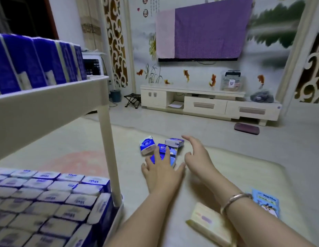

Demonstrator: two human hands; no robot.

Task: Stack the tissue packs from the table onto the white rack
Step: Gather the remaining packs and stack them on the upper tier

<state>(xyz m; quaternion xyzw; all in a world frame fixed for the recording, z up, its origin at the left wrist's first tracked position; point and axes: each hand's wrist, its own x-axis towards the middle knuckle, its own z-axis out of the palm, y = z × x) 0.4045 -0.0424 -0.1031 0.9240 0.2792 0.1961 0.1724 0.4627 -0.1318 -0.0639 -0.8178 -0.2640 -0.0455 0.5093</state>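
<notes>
1. White rack point(53, 97) fills the left side of the frame. Upper shelf: a row of blue tissue packs point(35, 63) standing on edge, upper left. Lower shelf: a dense layer of packs point(48, 198) lying flat, lower left, reaching up to the rack's corner post.
2. Loose tissue packs point(162, 150), about four, lie in a small untidy cluster at frame centre, on the pale surface just beyond the hands. One pack point(146, 145) sits tilted at the cluster's left edge; another point(174, 142) lies at its far right.
3. Left hand point(160, 170): fingers spread and straight, laid over the nearest packs of the cluster. Touching, not curled round anything; no grasp yet.
4. Right hand point(196, 154): relaxed, fingers extended, just right of the cluster, holding nothing. Whether it touches the surface I cannot tell. A bracelet point(233, 200) is on that wrist.
5. Other items, lower right: a pale yellowish pack point(207, 221) and a light-blue packet point(267, 204) printed "Hello", both near the right forearm.
6. Progress, as a judgement: largely done. Both shelves look well filled; the centre cluster remains, and possibly the two lower-right items if they count.
7. Step in hand: gathering the cluster for a lift toward the rack.
</notes>
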